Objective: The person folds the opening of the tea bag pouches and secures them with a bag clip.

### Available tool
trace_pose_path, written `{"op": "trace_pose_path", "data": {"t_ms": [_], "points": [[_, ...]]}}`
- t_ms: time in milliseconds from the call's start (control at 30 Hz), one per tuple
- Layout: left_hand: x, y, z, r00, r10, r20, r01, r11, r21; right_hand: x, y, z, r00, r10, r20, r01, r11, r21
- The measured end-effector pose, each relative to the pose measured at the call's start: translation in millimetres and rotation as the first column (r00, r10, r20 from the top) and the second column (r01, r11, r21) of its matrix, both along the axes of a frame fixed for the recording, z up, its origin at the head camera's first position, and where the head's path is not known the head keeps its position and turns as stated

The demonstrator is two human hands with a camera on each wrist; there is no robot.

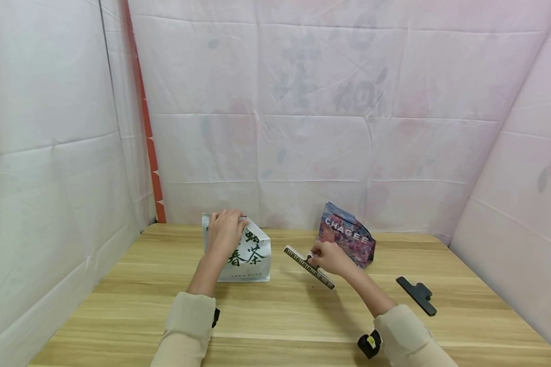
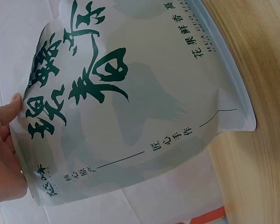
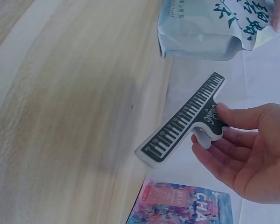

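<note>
A white tea bag [image 1: 250, 257] with green lettering stands upright on the left part of the table. My left hand [image 1: 226, 230] grips its top edge, and the left wrist view shows the thumb [image 2: 15, 103] against the bag's rim. Between the thumb and fingers of my right hand [image 1: 331, 257] is a bag clip [image 1: 298, 257] with a piano-key pattern, held by its handle above the table. In the right wrist view the clip [image 3: 184, 119] lies slanted, its long jaw pointing away from the palm. Just behind that hand stands a purple-blue CHAGEE bag [image 1: 349, 234].
A black bag clip [image 1: 417, 295] lies on the wooden table [image 1: 275, 326] at the right. White printed cloth [image 1: 303, 127] hangs behind the table and along both sides. Each wrist wears a black device, such as the right camera [image 1: 369, 344].
</note>
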State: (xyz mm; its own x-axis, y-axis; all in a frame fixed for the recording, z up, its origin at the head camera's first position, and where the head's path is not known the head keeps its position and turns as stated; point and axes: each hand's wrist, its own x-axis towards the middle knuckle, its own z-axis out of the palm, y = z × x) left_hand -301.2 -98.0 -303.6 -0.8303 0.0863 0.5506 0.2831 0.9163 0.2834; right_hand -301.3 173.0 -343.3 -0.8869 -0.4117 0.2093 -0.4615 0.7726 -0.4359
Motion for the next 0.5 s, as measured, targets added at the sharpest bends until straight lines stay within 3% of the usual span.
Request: {"op": "trace_pose_path", "data": {"t_ms": [167, 500], "points": [[-0.2, 0.0, 0.5, 1.000, -0.004, 0.001, 0.004, 1.000, -0.002, 0.9, -1.1, 3.7, 1.000, 0.021, 0.008, -0.020, 0.998, -0.062], [0.5, 0.1, 1.2, 1.000, -0.007, 0.000, 0.007, 1.000, 0.001, 2.6, -6.5, 9.7, 0.999, -0.025, 0.019, 0.028, 0.991, -0.132]]}}
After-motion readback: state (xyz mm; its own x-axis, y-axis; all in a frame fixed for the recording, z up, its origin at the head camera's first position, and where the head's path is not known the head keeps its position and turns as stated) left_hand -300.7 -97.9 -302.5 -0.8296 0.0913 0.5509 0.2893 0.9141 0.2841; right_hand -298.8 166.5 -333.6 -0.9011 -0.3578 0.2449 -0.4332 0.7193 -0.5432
